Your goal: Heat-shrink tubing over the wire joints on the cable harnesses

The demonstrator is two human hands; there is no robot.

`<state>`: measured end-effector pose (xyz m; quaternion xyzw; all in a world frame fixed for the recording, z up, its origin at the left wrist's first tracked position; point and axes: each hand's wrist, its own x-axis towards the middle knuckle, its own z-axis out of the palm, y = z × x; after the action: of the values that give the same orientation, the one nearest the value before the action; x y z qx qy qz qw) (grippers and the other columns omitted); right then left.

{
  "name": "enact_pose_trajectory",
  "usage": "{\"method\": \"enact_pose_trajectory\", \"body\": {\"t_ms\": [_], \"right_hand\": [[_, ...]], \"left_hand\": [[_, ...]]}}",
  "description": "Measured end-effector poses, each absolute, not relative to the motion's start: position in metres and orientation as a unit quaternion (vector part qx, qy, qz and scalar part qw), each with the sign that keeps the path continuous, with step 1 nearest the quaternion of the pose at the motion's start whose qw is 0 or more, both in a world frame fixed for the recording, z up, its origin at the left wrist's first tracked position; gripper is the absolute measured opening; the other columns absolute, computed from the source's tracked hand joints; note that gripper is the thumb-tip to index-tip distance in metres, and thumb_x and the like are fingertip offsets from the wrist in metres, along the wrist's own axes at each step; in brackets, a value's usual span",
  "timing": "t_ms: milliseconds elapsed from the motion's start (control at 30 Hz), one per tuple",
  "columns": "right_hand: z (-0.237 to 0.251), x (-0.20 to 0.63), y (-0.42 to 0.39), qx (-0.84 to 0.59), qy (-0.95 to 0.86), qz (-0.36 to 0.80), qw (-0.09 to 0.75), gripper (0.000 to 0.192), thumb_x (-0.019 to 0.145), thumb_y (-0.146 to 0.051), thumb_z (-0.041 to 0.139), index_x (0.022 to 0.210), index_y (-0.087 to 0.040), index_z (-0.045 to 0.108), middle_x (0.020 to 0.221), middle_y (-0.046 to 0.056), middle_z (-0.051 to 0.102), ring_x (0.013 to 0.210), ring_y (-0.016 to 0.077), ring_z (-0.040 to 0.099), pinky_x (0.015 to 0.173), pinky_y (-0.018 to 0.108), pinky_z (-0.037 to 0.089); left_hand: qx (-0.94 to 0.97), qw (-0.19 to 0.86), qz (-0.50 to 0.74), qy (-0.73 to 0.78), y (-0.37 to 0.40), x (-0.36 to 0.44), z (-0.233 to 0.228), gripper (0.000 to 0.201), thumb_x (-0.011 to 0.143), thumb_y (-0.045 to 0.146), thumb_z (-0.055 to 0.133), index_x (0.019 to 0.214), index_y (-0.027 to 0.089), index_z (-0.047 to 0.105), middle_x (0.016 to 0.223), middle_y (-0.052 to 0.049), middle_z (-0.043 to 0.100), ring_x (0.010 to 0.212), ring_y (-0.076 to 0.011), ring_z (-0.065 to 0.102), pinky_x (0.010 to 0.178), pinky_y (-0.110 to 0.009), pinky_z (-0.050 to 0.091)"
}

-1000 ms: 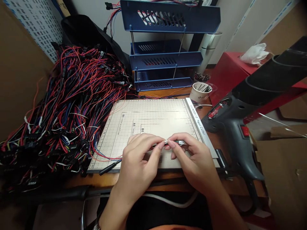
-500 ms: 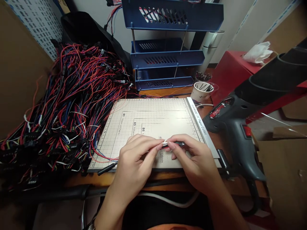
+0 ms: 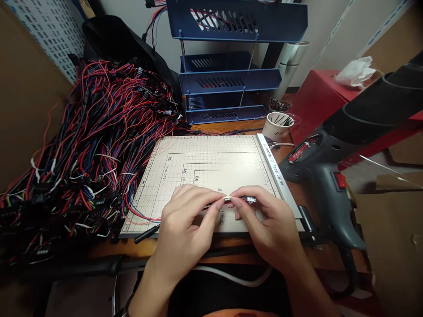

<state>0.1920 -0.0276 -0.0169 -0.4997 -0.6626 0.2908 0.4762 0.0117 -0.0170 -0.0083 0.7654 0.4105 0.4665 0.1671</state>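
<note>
My left hand (image 3: 187, 222) and my right hand (image 3: 266, 220) meet over the near edge of a beige paper cutter board (image 3: 205, 167). Between their fingertips they pinch a thin wire with a small connector (image 3: 243, 199) at its right end. The wire's far part is hidden under my left fingers. A red and blue lead (image 3: 140, 216) runs from my left hand toward the wire heap.
A big heap of red, blue and black wires (image 3: 86, 145) fills the left. A blue stacked letter tray (image 3: 228, 83) stands at the back. A white cup (image 3: 276, 125) and a grey heat gun (image 3: 325, 176) sit right. A black pen (image 3: 147, 232) lies at the board's front.
Both hands stay pinched on the wire. The small connector shows a little more beyond my right fingertips. The view has shifted slightly.
</note>
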Motion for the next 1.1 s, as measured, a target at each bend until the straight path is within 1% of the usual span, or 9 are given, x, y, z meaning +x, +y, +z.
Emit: {"method": "enact_pose_trajectory", "body": {"t_ms": [100, 200, 267, 367, 467, 567, 833, 967, 1100], "right_hand": [[-0.018, 0.192, -0.029, -0.474, -0.687, 0.236, 0.499, 0.010, 0.101, -0.017, 0.064, 0.098, -0.022, 0.072, 0.075, -0.003, 0.071, 0.058, 0.0112, 0.065, 0.052, 0.022, 0.047], [-0.017, 0.192, -0.030, -0.453, -0.698, 0.217, 0.510, 0.012, 0.100, -0.014, 0.065, 0.099, -0.024, 0.070, 0.075, -0.005, 0.070, 0.059, 0.0096, 0.064, 0.058, 0.020, 0.049], [-0.016, 0.192, -0.031, -0.454, -0.690, 0.232, 0.514, 0.012, 0.101, -0.014, 0.065, 0.100, -0.025, 0.070, 0.073, -0.006, 0.068, 0.059, 0.0088, 0.063, 0.058, 0.019, 0.049], [-0.014, 0.194, -0.032, -0.458, -0.675, 0.285, 0.503, 0.011, 0.103, -0.017, 0.063, 0.100, -0.024, 0.071, 0.071, -0.005, 0.067, 0.058, 0.0087, 0.062, 0.058, 0.018, 0.049], [-0.012, 0.195, -0.032, -0.448, -0.665, 0.338, 0.493, 0.011, 0.105, -0.020, 0.061, 0.101, -0.023, 0.071, 0.072, -0.004, 0.067, 0.061, 0.0092, 0.064, 0.059, 0.017, 0.051], [-0.013, 0.196, -0.031, -0.433, -0.652, 0.368, 0.502, 0.012, 0.107, -0.022, 0.060, 0.103, -0.022, 0.072, 0.077, -0.002, 0.068, 0.066, 0.0090, 0.067, 0.064, 0.016, 0.054], [-0.014, 0.195, -0.031, -0.417, -0.639, 0.382, 0.521, 0.013, 0.108, -0.020, 0.058, 0.106, -0.023, 0.070, 0.088, -0.001, 0.073, 0.069, 0.0082, 0.068, 0.066, 0.015, 0.056], [-0.014, 0.196, -0.030, -0.426, -0.643, 0.372, 0.516, 0.014, 0.108, -0.021, 0.057, 0.105, -0.023, 0.070, 0.081, -0.002, 0.070, 0.068, 0.0091, 0.067, 0.066, 0.016, 0.056], [-0.014, 0.195, -0.031, -0.426, -0.640, 0.376, 0.517, 0.013, 0.109, -0.021, 0.057, 0.106, -0.024, 0.069, 0.082, -0.003, 0.070, 0.068, 0.0082, 0.067, 0.066, 0.015, 0.055]], "left_hand": [[0.773, 0.161, 0.474, 0.389, -0.017, 0.010, -0.006, 0.016, 0.096, 0.005, 0.069, 0.103, 0.018, 0.073, 0.092, -0.002, 0.077, 0.086, -0.0150, 0.067, 0.083, -0.031, 0.051], [0.778, 0.160, 0.480, 0.373, -0.017, 0.009, -0.004, 0.017, 0.094, 0.003, 0.070, 0.103, 0.018, 0.073, 0.091, -0.002, 0.076, 0.087, -0.0144, 0.066, 0.083, -0.031, 0.050], [0.779, 0.157, 0.479, 0.373, -0.019, 0.008, -0.003, 0.019, 0.093, 0.003, 0.072, 0.104, 0.019, 0.073, 0.092, -0.001, 0.076, 0.087, -0.0145, 0.066, 0.084, -0.032, 0.050], [0.779, 0.153, 0.474, 0.381, -0.020, 0.008, -0.002, 0.021, 0.093, 0.002, 0.072, 0.104, 0.020, 0.072, 0.092, -0.001, 0.076, 0.087, -0.0146, 0.066, 0.084, -0.032, 0.050], [0.775, 0.160, 0.475, 0.384, -0.021, 0.012, 0.000, 0.018, 0.095, 0.004, 0.070, 0.103, 0.020, 0.070, 0.089, -0.001, 0.075, 0.085, -0.0148, 0.066, 0.082, -0.032, 0.050], [0.775, 0.159, 0.483, 0.375, -0.022, 0.016, 0.001, 0.015, 0.096, 0.006, 0.070, 0.101, 0.020, 0.068, 0.087, 0.000, 0.074, 0.083, -0.0143, 0.065, 0.080, -0.032, 0.049], [0.777, 0.142, 0.491, 0.367, -0.021, 0.020, 0.001, 0.017, 0.094, 0.004, 0.072, 0.101, 0.019, 0.067, 0.089, 0.001, 0.074, 0.084, -0.0132, 0.065, 0.082, -0.032, 0.049], [0.776, 0.145, 0.491, 0.367, -0.022, 0.022, 0.001, 0.016, 0.095, 0.005, 0.071, 0.101, 0.020, 0.067, 0.089, 0.000, 0.074, 0.084, -0.0138, 0.064, 0.081, -0.033, 0.048], [0.772, 0.142, 0.498, 0.368, -0.023, 0.024, 0.002, 0.017, 0.094, 0.005, 0.072, 0.101, 0.020, 0.067, 0.087, 0.001, 0.073, 0.083, -0.0136, 0.065, 0.081, -0.032, 0.048]]}}
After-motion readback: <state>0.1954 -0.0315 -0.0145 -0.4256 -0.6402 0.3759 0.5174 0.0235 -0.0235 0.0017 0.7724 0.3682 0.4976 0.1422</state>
